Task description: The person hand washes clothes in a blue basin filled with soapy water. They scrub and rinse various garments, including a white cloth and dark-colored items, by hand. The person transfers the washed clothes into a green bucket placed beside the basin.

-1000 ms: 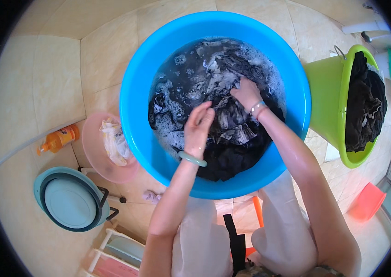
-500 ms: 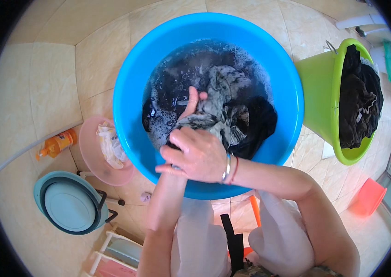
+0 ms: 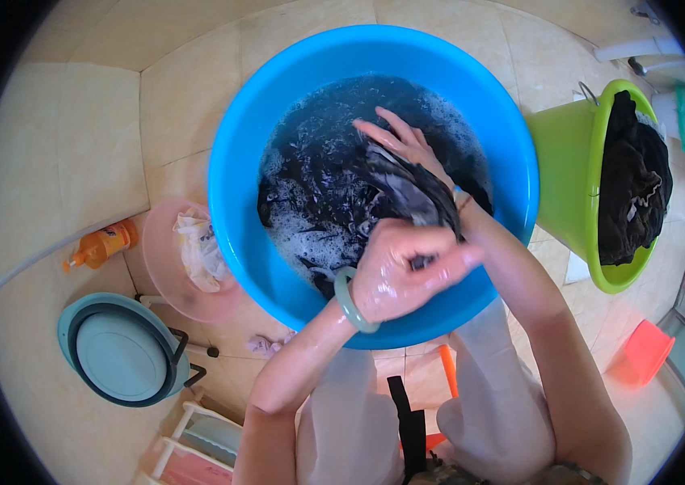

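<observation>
My right hand (image 3: 417, 152) has moved far, fingers spread; my left hand (image 3: 403, 271) clenches one dark cloth (image 3: 417, 192), slanting near-right to far-left.

The bottom of the blue tub (image 3: 235, 186) is hidden by dark water (image 3: 310, 133); the right hand (image 3: 417, 149) is partly covered by dark cloth (image 3: 411, 190); the white rack (image 3: 168, 444) is cut off below.

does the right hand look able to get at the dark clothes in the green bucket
Probably yes: the green bucket stands open beside the blue tub, and nothing visible covers the dark clothes; the right hand would need to clear the tub's rim.
</observation>
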A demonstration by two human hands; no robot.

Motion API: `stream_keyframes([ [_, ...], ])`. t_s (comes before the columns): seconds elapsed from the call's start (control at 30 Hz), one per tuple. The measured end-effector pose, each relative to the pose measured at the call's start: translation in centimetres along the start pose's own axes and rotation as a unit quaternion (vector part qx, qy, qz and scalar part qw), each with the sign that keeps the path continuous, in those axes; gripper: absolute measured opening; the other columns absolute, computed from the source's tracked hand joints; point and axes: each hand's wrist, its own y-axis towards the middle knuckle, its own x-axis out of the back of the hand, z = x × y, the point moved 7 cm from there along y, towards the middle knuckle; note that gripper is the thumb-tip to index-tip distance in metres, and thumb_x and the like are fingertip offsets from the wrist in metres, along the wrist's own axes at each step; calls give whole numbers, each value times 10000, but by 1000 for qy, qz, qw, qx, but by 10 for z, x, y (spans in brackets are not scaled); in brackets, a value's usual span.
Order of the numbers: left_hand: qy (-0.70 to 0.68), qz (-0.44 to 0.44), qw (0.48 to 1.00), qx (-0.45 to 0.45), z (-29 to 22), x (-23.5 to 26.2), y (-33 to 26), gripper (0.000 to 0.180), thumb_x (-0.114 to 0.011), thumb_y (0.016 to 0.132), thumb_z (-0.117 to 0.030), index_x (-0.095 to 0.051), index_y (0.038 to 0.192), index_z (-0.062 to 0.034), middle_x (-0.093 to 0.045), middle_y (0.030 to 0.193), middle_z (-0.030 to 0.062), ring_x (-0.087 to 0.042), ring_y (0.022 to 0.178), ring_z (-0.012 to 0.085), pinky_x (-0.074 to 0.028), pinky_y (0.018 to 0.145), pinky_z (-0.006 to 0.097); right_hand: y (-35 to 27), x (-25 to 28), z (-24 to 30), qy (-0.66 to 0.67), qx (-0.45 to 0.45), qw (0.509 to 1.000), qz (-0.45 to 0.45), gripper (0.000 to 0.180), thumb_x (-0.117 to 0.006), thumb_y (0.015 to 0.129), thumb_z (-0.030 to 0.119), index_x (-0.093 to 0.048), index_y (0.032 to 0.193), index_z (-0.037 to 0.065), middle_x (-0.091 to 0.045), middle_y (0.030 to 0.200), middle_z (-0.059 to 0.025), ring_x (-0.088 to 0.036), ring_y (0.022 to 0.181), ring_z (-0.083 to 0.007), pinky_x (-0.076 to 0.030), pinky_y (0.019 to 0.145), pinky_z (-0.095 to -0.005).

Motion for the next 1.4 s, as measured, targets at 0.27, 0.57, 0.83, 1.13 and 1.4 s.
stream_keyframes([
  [0.27,-23,-126,985,111,41,80,-18,478,-750,766,22,-608,1214,-66,-608,1228,69,-590,1072,144,-458,903,278,2,49,-84,473,-157,842,-206,358,-652,889,56,-546,1227,-1,-653,1161,-75,-598,1078,-148,-470,963,-300],
  [0.57,-179,-279,897,292,179,119,-27,718,-507,865,85,-384,1530,-159,-563,1367,136,-605,1151,206,-483,975,324,12,36,-64,-37,-106,983,-148,570,-693,868,373,-513,1391,238,-390,1514,-143,-380,1355,-420,-340,1118,-551],
  [0.83,-286,-288,883,237,189,105,-7,636,-544,951,7,-370,1536,-170,-608,1303,115,-616,1123,201,-493,957,316,46,-20,-98,-190,-170,964,-70,386,-664,889,280,-570,1204,78,-526,1290,-204,-607,1042,-435,-553,827,-510],
  [1.13,-418,-193,882,105,146,89,1,446,-526,1002,-258,-506,1388,-36,-531,1415,129,-570,1233,246,-488,1035,387,-44,-33,127,-51,123,991,12,380,-759,785,319,-597,1018,67,-506,894,-76,-614,811,-222,-549,644,-339],
  [1.4,-443,-305,834,123,208,64,-17,426,-446,1044,-307,-498,1371,-38,-572,1337,109,-588,1194,237,-485,1032,371,2,-56,94,-148,185,969,-76,87,-628,808,196,-625,755,127,-628,726,-53,-673,705,-219,-537,506,-336],
])
